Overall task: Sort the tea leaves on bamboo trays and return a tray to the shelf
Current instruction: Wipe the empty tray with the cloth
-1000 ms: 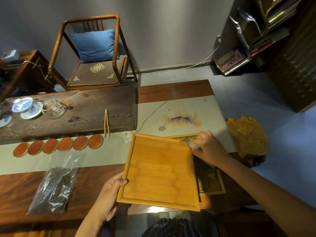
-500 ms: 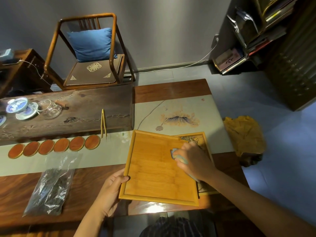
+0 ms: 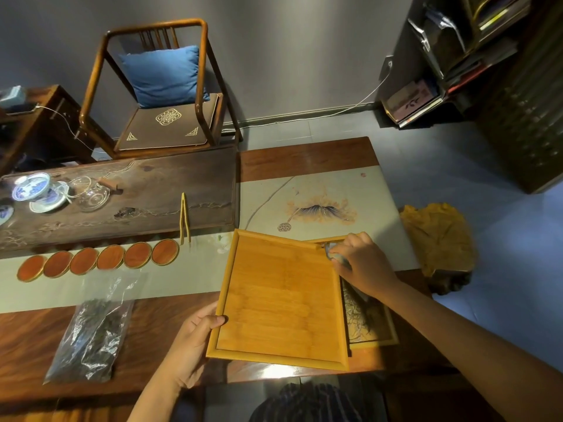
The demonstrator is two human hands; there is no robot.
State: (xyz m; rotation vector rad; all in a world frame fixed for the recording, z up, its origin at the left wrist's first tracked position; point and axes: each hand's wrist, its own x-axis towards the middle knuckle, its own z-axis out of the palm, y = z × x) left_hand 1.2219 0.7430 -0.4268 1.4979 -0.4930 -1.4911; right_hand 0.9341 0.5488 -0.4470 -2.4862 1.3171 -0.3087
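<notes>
An empty bamboo tray, long axis running away from the person, is lying over a second tray of tea leaves on the worktop, left hand gripping its near-left edge while the right hand, back at the far-right corner from mid-tray, is pinching a small cloth.

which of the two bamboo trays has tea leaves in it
The lower tray, mostly covered, peeking out to the right under the right hand. The upper tray, gripped by the left hand, shows bare bamboo.
</notes>
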